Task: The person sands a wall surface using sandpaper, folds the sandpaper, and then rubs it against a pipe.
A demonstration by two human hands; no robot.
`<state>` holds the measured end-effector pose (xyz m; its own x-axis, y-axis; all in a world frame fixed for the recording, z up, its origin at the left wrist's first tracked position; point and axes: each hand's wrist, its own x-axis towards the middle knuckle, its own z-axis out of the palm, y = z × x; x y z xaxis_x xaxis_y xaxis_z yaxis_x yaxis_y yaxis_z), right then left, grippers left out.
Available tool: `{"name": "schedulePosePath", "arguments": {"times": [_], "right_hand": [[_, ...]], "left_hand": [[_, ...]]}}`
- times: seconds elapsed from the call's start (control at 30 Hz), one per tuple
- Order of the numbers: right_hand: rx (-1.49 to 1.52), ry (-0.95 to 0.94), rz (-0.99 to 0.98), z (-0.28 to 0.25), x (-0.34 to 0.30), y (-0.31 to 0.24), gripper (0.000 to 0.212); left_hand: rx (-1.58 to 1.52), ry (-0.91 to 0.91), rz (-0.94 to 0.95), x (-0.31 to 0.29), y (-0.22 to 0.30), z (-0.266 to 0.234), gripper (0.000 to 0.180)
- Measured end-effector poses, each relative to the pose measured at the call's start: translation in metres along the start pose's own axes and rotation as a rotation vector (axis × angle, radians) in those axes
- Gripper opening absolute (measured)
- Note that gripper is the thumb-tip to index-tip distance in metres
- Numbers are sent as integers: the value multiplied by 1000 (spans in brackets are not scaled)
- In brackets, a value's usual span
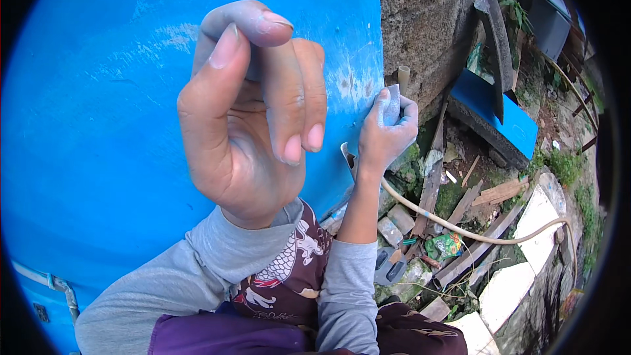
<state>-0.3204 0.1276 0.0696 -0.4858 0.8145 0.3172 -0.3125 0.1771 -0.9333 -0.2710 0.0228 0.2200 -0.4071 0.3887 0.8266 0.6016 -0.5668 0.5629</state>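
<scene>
My left hand point(253, 105) is raised close to the camera in front of a large blue painted surface point(98, 125). Its fingers are loosely bent, the thumb and index finger do not close on anything, and nothing shows in the palm. Farther off, my right hand point(388, 133) grips a folded grey piece of sandpaper point(392, 106) between thumb and fingers, beside the right edge of the blue surface. Bluish dust coats the fingers. Pale, scuffed patches mark the paint just left of that hand.
A rough block wall point(420, 33) rises beyond the blue edge. On the ground at right lie a beige hose point(460, 236), wooden planks point(430, 177), a green packet point(444, 246), a blue-topped slab point(499, 115) and white broken slabs point(506, 296). A grey pipe point(66, 292) runs at lower left.
</scene>
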Motion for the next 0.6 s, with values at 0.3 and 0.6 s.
{"name": "schedulePosePath", "arguments": {"times": [0.3,0.6], "right_hand": [[18,-15,4,2,-1,4,19],[57,-15,67,1,1,1,20]], "left_hand": [[-1,-25,9,1,1,-3,35],[-4,-27,10,1,0,-3,35]]}}
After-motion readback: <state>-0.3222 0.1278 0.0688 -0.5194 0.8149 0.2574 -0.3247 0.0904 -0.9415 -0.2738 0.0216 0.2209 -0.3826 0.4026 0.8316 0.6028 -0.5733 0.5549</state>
